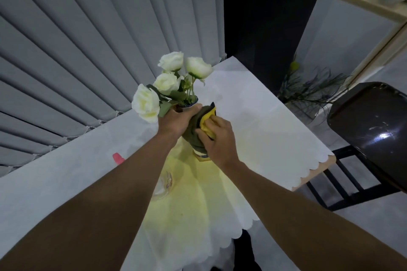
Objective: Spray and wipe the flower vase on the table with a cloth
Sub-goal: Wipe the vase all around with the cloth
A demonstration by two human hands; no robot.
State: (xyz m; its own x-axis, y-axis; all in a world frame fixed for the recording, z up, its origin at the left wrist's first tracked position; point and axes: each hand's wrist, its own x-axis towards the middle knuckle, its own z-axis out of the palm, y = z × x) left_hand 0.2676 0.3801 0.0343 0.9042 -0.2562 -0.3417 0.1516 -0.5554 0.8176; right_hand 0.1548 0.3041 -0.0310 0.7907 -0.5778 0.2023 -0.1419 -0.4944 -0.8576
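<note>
A flower vase (pixel 202 156) stands on the table (pixel 264 121); only its rim and its foot show. White roses (pixel 167 82) rise from its mouth. My left hand (pixel 176 122) grips the vase near the neck. My right hand (pixel 218 138) presses a cloth (pixel 197 126), dark green with a yellow side, against the vase's body, which the cloth and both hands hide.
A spray bottle with a pink top (pixel 118 158) and a clear body (pixel 164 185) lies or stands partly behind my left forearm. Grey vertical blinds (pixel 77 61) run along the table's far side. A dark chair (pixel 370 130) stands at the right, a plant (pixel 308 88) beyond the table.
</note>
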